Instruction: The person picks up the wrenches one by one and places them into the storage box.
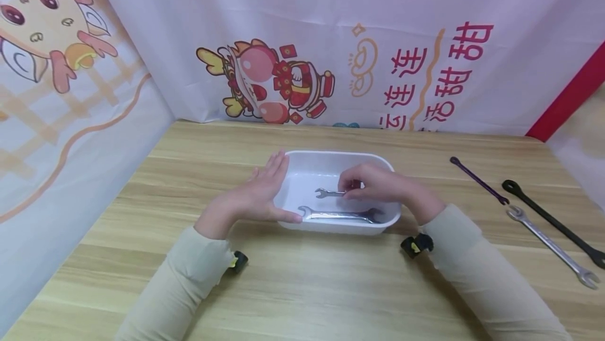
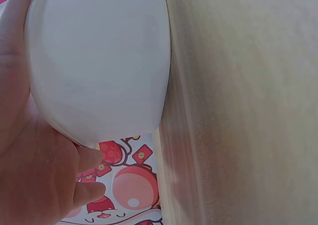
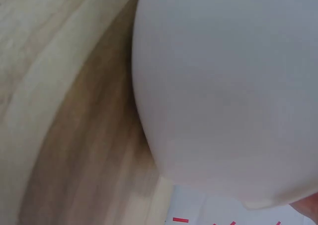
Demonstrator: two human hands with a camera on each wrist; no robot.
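A white plastic tray (image 1: pixel 302 178) stands on the table. My left hand (image 1: pixel 257 188) rests along its left end, fingers extended at the far corner and thumb lying on the near rim; the left wrist view shows that hand (image 2: pixel 37 150) against the tray's outer wall (image 2: pixel 99 61). Reaching inside over the right rim, my right hand (image 1: pixel 373 183) pinches a small silver open-end wrench (image 1: pixel 326 193), whose other end the fingers hide. A larger silver wrench (image 1: pixel 335 215) lies in the tray along the near wall. Only the tray wall (image 3: pixel 223 86) and a bit of finger show in the right wrist view.
To the right on the wooden table (image 1: pixel 321 288) lie a slim purple wrench (image 1: pixel 479 181), a long black wrench (image 1: pixel 548 217) and a silver wrench (image 1: pixel 550 244). A printed cloth (image 1: pixel 302 15) hangs behind the table's far edge, and another covers the left side.
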